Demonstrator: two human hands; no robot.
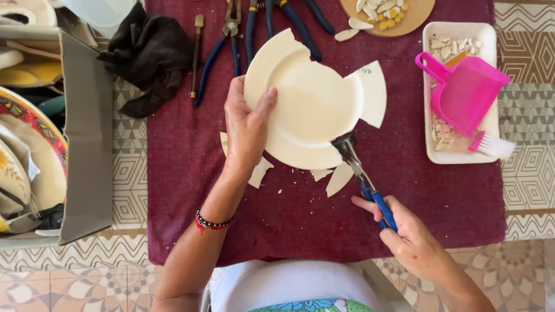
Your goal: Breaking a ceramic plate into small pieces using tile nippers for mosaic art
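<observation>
A: Looking down from the head view, take the cream plate (309,107) as the landmark. The left hand (245,124) clasps its left rim, thumb on top and the other fingers underneath, lifting it a little above the maroon cloth (185,173).

B: And the right hand (404,228)?

A: It sits below and to the right of the plate, wrapped tight around the blue handles of the tile nippers (363,176). The metal head meets the plate's lower right edge. My guess is the left grip steadies the plate so the tool bites only the rim.

B: How does the plate look?

A: Pale cream, matte, no longer round. Its rim has straight notches at the top and right, and the bottom edge is jagged. 1 big wedge shard (373,92) lies touching its right side, with a small blue mark near the tip. More shards (338,178) lie just below it, beside crumbs.

B: What surrounds it?

A: Above the plate lie several pliers (231,34) with blue handles and a round wooden board (413,14) with small pieces. Right of it, a white tray (488,34) holds chips, a pink dustpan (465,92) and a brush. Well to its left, a box (87,133) holds patterned dishes, with a dark rag (147,55) nearer.
</observation>
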